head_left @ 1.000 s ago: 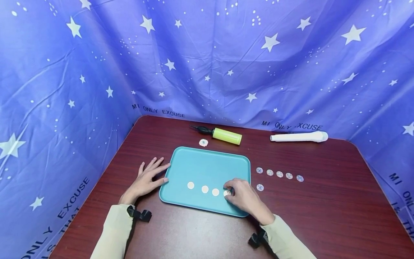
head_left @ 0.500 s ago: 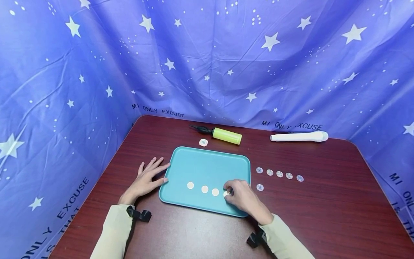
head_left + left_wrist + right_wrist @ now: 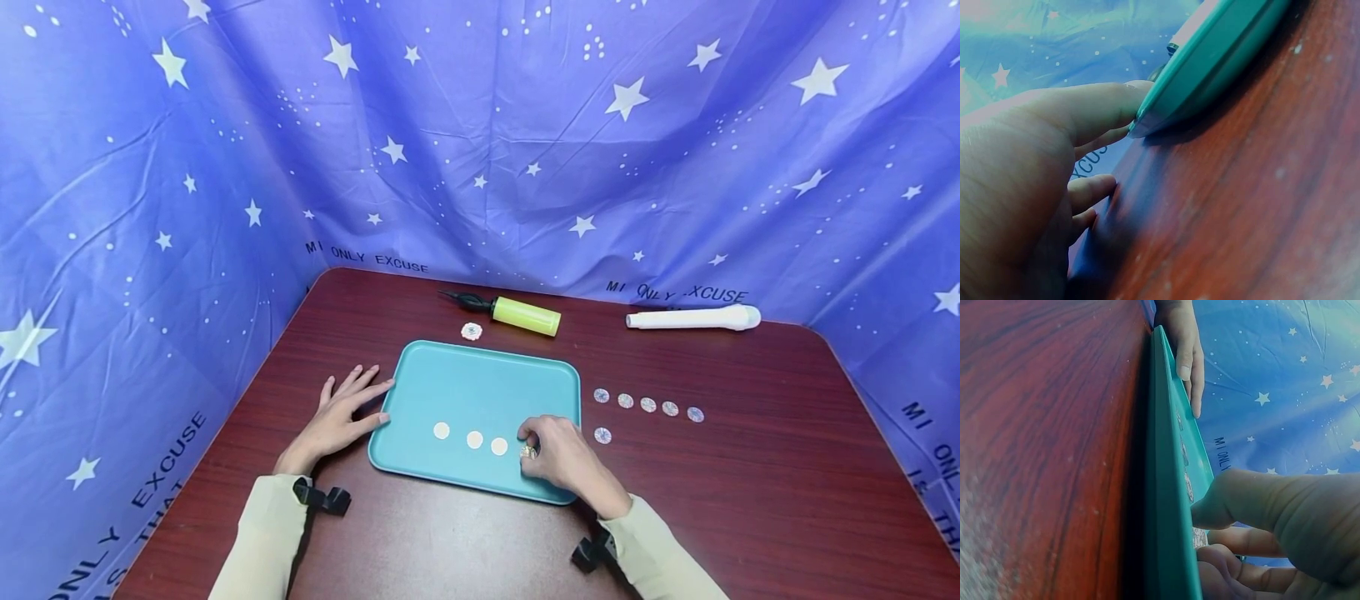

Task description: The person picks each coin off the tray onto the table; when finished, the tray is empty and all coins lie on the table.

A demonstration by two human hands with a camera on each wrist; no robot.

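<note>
In the head view a turquoise tray [image 3: 480, 379] lies on the table. My right hand [image 3: 566, 458] reaches over its near right part and pinches a small round disc [image 3: 528, 452] between thumb and fingers. The disc is tilted, with a patterned face showing and part of it hidden by the hand. To its left on the tray, three pale discs [image 3: 475, 439] lie spaced in a row. My left hand [image 3: 333, 425] has its fingers spread at the tray's left edge. In the left wrist view, the thumb [image 3: 1110, 106] touches the tray rim [image 3: 1191, 81].
Right of the tray, several shiny patterned discs [image 3: 648, 405] form a row on the table, with one more disc [image 3: 603, 436] nearer. Behind the tray lie a white scalloped disc [image 3: 471, 331], a yellow-green hand pump [image 3: 527, 316] and a white stick-shaped object [image 3: 693, 317]. A star-patterned curtain [image 3: 487, 125] encloses the table.
The disc under my right hand was lying paler and flatter; it is now tipped up between the fingers, with its patterned side showing. The left hand stays in place.
</note>
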